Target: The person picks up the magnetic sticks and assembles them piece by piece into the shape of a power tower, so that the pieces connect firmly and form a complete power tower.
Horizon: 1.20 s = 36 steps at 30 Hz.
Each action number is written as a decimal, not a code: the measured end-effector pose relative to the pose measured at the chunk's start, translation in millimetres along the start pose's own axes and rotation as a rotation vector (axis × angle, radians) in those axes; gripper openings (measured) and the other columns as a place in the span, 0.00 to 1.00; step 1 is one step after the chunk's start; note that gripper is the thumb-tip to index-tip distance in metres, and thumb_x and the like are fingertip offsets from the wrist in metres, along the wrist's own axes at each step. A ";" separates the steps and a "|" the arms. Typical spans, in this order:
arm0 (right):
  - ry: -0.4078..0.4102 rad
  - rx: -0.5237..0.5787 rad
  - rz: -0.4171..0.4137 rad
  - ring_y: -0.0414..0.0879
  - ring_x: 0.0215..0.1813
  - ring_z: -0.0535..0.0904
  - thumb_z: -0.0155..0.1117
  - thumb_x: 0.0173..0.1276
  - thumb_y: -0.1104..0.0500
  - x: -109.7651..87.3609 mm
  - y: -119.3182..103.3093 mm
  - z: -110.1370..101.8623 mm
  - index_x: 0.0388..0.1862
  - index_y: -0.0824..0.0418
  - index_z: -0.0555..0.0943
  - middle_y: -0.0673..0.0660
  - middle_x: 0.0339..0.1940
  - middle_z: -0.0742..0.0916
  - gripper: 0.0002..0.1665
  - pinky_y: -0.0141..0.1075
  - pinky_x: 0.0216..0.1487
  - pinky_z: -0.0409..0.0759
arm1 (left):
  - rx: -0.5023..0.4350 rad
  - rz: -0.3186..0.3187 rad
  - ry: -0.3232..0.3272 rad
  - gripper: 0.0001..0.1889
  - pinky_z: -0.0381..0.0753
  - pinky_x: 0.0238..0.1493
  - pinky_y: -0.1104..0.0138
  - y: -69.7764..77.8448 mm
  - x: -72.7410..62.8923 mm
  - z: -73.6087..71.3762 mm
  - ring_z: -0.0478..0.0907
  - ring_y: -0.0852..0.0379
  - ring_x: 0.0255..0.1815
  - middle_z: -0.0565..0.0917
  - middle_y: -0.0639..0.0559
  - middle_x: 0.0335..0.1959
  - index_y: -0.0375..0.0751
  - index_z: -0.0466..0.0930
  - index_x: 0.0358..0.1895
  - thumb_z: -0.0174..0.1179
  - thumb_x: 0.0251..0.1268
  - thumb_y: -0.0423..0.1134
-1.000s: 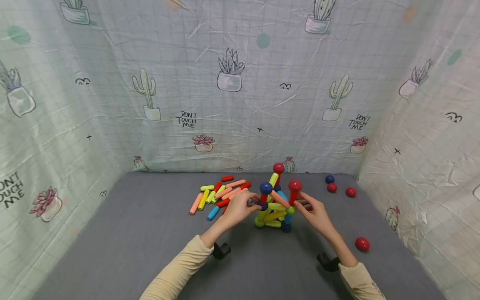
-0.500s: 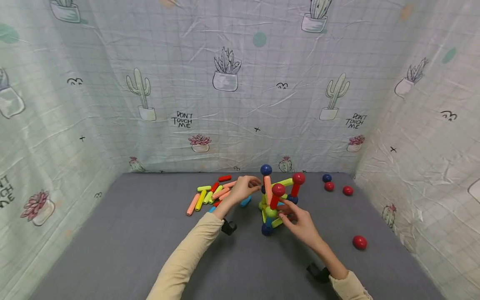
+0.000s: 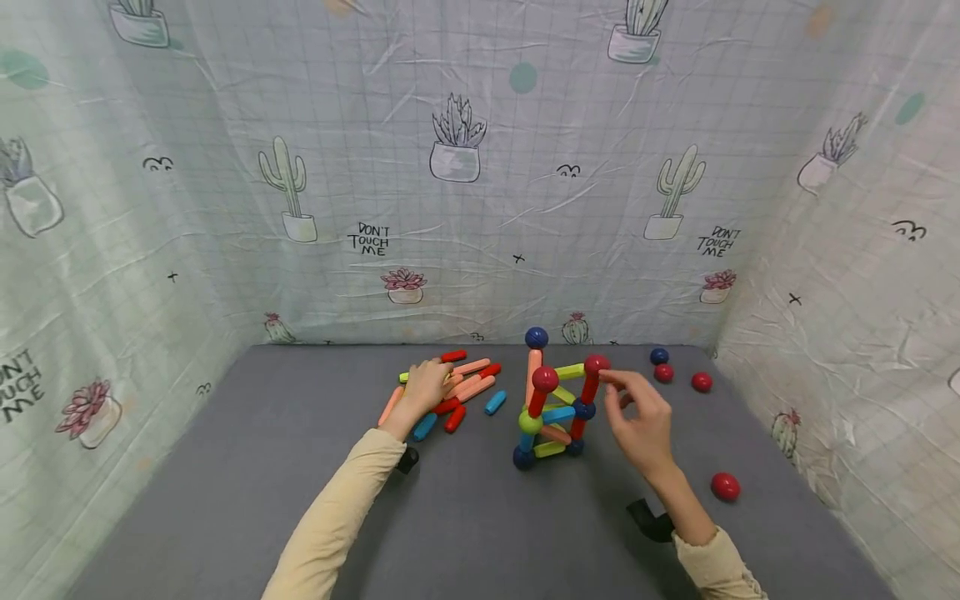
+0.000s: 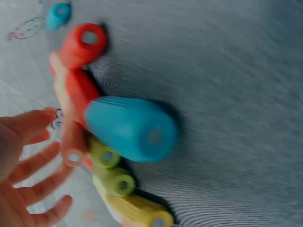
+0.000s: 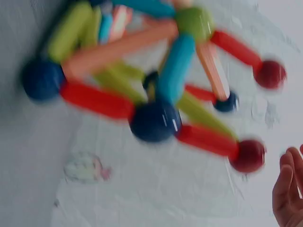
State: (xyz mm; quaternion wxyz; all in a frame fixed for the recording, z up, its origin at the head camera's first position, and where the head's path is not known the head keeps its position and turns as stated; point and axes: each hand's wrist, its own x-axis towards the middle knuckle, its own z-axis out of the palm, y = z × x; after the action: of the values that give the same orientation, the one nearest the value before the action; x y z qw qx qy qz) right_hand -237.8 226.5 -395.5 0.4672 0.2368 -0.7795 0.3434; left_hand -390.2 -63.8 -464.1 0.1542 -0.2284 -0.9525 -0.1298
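Observation:
A tower of magnetic rods and balls [image 3: 557,414] stands upright on the table. Two red balls [image 3: 545,380] and a dark blue ball [image 3: 536,337] top it. My left hand [image 3: 424,387] is over the pile of loose rods; in the left wrist view its fingers [image 4: 45,187] are spread beside a salmon rod [image 4: 73,144], with nothing visibly held. A thick blue rod [image 4: 132,127] lies nearest that camera. My right hand [image 3: 639,419] hovers right of the tower, fingers loosely bent near a red ball [image 5: 247,156], apart from it in the right wrist view.
Loose rods [image 3: 472,388] in several colours lie left of the tower, one short blue rod [image 3: 495,403] apart from them. A blue ball [image 3: 659,357] and red balls [image 3: 702,382] lie at the right. A patterned curtain [image 3: 480,208] rises behind the table [image 3: 247,467].
The tower has been turned round on the table. My left hand has left it and moved left to the rods. My right hand has let go of it and drawn right.

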 end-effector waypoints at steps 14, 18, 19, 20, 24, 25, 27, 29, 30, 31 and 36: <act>-0.280 0.031 0.336 0.28 0.43 0.70 0.52 0.67 0.60 13.4 31.8 -2.7 0.55 0.58 0.74 0.57 0.49 0.80 0.17 0.26 0.37 0.73 | 0.103 -0.032 -0.034 0.04 0.71 0.32 0.50 1.9 -10.5 -14.5 0.74 0.44 0.26 0.80 0.42 0.27 0.39 0.77 0.34 0.54 0.60 0.34; -0.284 0.044 0.338 0.27 0.43 0.70 0.51 0.67 0.59 12.3 32.4 -2.0 0.55 0.57 0.74 0.56 0.48 0.80 0.17 0.26 0.37 0.73 | 0.067 0.011 0.158 0.06 0.68 0.35 0.52 24.6 -10.3 -45.5 0.73 0.46 0.31 0.81 0.44 0.32 0.39 0.77 0.38 0.57 0.58 0.36; -0.281 0.046 0.334 0.27 0.43 0.70 0.51 0.67 0.59 12.7 32.4 -1.9 0.54 0.57 0.74 0.56 0.48 0.80 0.17 0.26 0.36 0.73 | 0.024 0.034 0.208 0.06 0.67 0.34 0.54 33.5 -10.0 -56.4 0.73 0.47 0.31 0.81 0.46 0.32 0.40 0.77 0.38 0.57 0.57 0.36; -0.280 0.046 0.331 0.27 0.42 0.70 0.51 0.67 0.59 13.2 32.2 -2.0 0.54 0.57 0.74 0.56 0.48 0.80 0.17 0.25 0.36 0.73 | -0.026 0.065 0.256 0.06 0.66 0.33 0.57 43.4 -10.2 -67.8 0.73 0.49 0.32 0.81 0.47 0.32 0.41 0.77 0.38 0.58 0.57 0.36; -0.283 0.043 0.326 0.27 0.42 0.70 0.51 0.67 0.60 15.2 31.5 -2.3 0.54 0.58 0.74 0.56 0.47 0.80 0.17 0.25 0.36 0.74 | -0.232 0.267 0.386 0.05 0.62 0.31 0.63 87.4 -12.7 -106.9 0.71 0.54 0.32 0.80 0.52 0.30 0.45 0.78 0.35 0.60 0.55 0.38; -0.284 0.040 0.324 0.27 0.42 0.70 0.52 0.67 0.60 15.7 31.8 -2.4 0.54 0.58 0.74 0.57 0.48 0.80 0.17 0.25 0.36 0.74 | -0.265 0.318 0.388 0.06 0.63 0.32 0.63 98.9 -14.0 -114.1 0.71 0.55 0.33 0.80 0.53 0.32 0.46 0.79 0.36 0.61 0.54 0.38; -0.284 0.034 0.321 0.28 0.42 0.70 0.52 0.67 0.60 16.2 32.4 -2.7 0.54 0.59 0.74 0.57 0.48 0.80 0.17 0.26 0.36 0.74 | -0.265 0.412 0.385 0.07 0.63 0.34 0.64 120.1 -16.5 -122.0 0.70 0.57 0.34 0.80 0.54 0.33 0.47 0.80 0.37 0.61 0.54 0.39; -0.285 0.027 0.319 0.31 0.41 0.71 0.52 0.67 0.60 16.7 33.0 -2.9 0.54 0.60 0.74 0.56 0.48 0.80 0.17 0.27 0.36 0.75 | -0.207 0.487 0.374 0.08 0.64 0.36 0.64 137.7 -18.2 -124.2 0.70 0.58 0.36 0.80 0.56 0.34 0.49 0.80 0.39 0.61 0.54 0.41; -0.286 0.025 0.317 0.33 0.41 0.72 0.52 0.67 0.59 16.9 33.1 -3.0 0.54 0.60 0.74 0.56 0.48 0.80 0.17 0.28 0.36 0.75 | -0.163 0.515 0.368 0.08 0.64 0.37 0.64 144.8 -18.5 -124.1 0.70 0.58 0.36 0.80 0.56 0.34 0.50 0.80 0.39 0.61 0.55 0.42; -0.288 0.024 0.317 0.35 0.41 0.73 0.52 0.67 0.59 17.0 33.3 -3.0 0.54 0.60 0.74 0.56 0.48 0.80 0.17 0.28 0.36 0.75 | -0.107 0.538 0.369 0.08 0.63 0.36 0.65 150.6 -18.2 -123.1 0.69 0.58 0.35 0.80 0.56 0.34 0.52 0.79 0.39 0.61 0.55 0.42; -0.297 0.041 0.314 0.37 0.40 0.74 0.52 0.66 0.60 16.4 34.3 -3.1 0.54 0.60 0.74 0.56 0.48 0.81 0.18 0.28 0.37 0.75 | 0.123 0.566 0.309 0.07 0.65 0.38 0.63 166.9 -16.7 -115.1 0.69 0.57 0.35 0.79 0.57 0.33 0.57 0.78 0.40 0.57 0.59 0.47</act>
State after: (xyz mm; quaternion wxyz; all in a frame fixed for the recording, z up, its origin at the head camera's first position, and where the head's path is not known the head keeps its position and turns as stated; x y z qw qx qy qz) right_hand -267.1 250.5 -390.7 0.2831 0.1698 -0.8599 0.3893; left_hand -269.7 36.9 -334.7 0.3406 -0.4517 -0.8226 -0.0572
